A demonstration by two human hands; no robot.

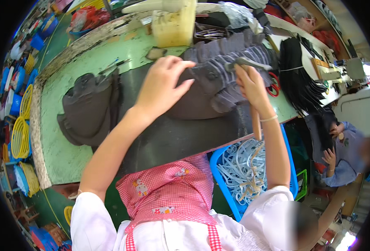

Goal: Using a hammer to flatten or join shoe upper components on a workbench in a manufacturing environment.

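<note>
My right hand [251, 85] is closed around a hammer [256, 123]. Its wooden handle hangs down below my fist, and its metal head shows above my fingers. Beneath the head lies an overlapping row of dark grey, flat pieces [224, 98] with pale edges, blurred in places. My left hand [162, 81] is at the left end of that row, thumb and fingers apart, with nothing seen in it. A black work mat [168, 144] lies under the pieces. Left of my left forearm rests a stack of dark grey cut pieces [86, 111].
Pens [116, 65] lie on the green tabletop [53, 125]. At the back stands a yellowish container [172, 29]. Red-handled scissors [273, 85] and hanging black strips [297, 75] are to the right. Below, a blue basket [216, 171] holds pale strips. Another person [345, 146] sits at right.
</note>
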